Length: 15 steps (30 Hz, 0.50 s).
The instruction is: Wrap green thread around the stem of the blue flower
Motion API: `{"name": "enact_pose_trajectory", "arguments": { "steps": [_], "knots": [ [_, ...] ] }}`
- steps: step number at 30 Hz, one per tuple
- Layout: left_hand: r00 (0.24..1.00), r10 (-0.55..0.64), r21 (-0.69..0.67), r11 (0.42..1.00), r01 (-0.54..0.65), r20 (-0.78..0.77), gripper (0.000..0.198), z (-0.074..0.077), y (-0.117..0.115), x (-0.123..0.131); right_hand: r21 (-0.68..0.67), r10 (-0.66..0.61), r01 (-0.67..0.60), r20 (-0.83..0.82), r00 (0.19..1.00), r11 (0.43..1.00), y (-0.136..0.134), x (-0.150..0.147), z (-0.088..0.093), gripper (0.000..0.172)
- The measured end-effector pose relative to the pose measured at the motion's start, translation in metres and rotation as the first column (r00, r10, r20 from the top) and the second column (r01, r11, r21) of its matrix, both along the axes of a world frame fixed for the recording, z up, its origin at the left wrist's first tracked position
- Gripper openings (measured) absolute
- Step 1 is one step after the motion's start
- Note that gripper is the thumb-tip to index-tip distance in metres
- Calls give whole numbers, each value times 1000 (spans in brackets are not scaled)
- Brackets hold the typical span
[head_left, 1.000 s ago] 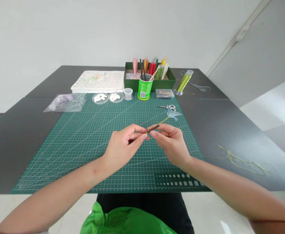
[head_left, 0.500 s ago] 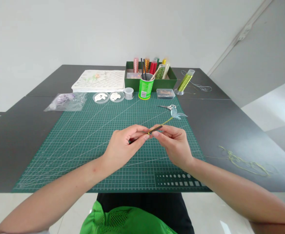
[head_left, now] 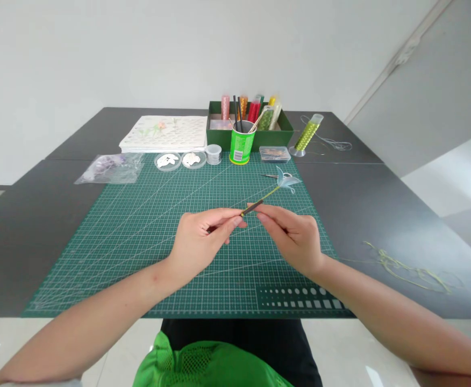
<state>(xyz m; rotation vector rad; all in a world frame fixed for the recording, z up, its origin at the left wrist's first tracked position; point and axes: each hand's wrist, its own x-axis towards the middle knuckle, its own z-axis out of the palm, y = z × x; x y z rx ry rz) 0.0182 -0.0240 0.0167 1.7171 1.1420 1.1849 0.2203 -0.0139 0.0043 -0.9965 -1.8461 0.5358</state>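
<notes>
My left hand (head_left: 201,236) pinches a thin dark rod (head_left: 253,207) between thumb and fingers, and the rod slants up to the right. Yellow-green thread (head_left: 242,214) shows as a small band on it by the thumb tip. From the rod's far end a slim green stem (head_left: 270,193) leads to a pale blue, translucent flower (head_left: 287,179). My right hand (head_left: 292,231) is closed, thumb against fingers, close to the rod; what lies between its fingertips is too small to make out. A loose tangle of green thread (head_left: 411,270) lies to the right, one strand running toward my right wrist.
Behind the flower, small scissors (head_left: 271,176) lie on the green cutting mat (head_left: 130,236). Farther back stand a green can (head_left: 242,148) with sticks, a green box (head_left: 271,138) of spools, a clear case (head_left: 275,154), dishes of white pieces (head_left: 168,160), a plastic bag (head_left: 112,169) and a green spool (head_left: 308,133).
The flower has swung up and to the left, its rod tilting more steeply. My right fingertips have drawn back a little from my left hand, leaving more of the rod exposed.
</notes>
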Motion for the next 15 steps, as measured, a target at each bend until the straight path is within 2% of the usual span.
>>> {"name": "enact_pose_trajectory", "arguments": {
  "steps": [4,10,15],
  "knots": [
    [997,-21,-66,997,26,76,16,5,0,0,107,14,-28,126,992,994,0,2,-2,27],
    [989,-72,-166,982,93,130,16,10,2,-1,224,23,-66,189,982,972,2,3,-2,21],
    [994,-51,-134,989,64,93,15,8,2,1,386,16,-165,360,933,908,3,9,-2,26]
  ]
}}
